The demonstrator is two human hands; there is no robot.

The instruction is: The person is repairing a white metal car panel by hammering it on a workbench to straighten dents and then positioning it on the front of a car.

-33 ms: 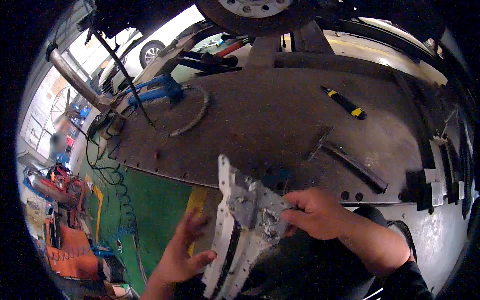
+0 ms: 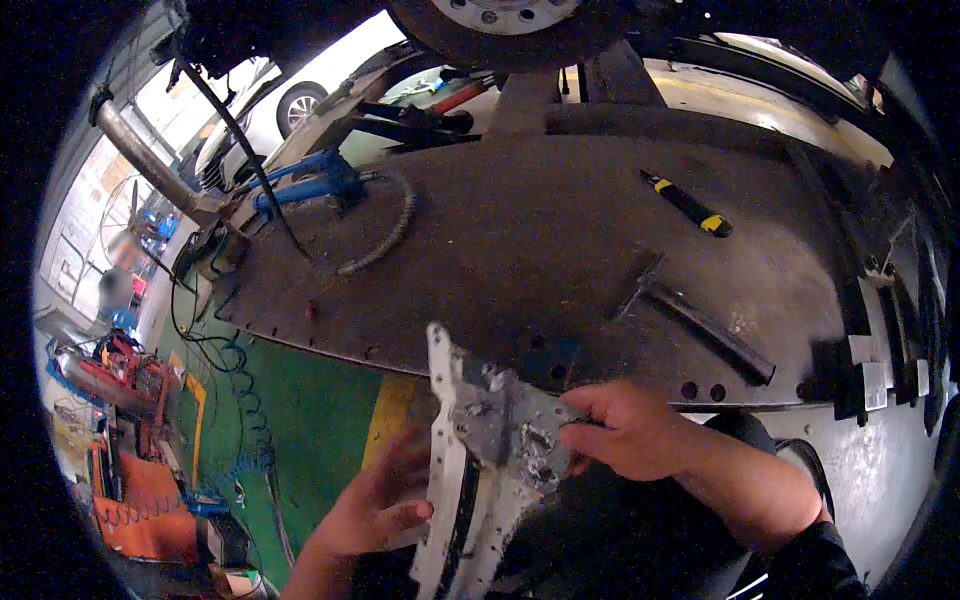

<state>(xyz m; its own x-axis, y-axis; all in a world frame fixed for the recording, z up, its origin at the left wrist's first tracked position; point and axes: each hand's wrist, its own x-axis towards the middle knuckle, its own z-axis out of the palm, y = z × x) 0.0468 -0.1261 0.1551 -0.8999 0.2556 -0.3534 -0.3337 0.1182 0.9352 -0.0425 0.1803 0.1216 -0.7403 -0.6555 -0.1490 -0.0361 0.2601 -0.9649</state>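
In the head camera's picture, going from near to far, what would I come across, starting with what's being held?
Metal part in the right hand → hammer → yellow-black tool → white car.

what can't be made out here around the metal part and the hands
Metal part, lower end: head view, cut off by the bottom edge.
Right hand, some fingertips: head view, hidden behind the part.
Left hand, fingers: head view, blurred, so their contact is unclear.
Wheel, upper portion: head view, cut off by the top edge.
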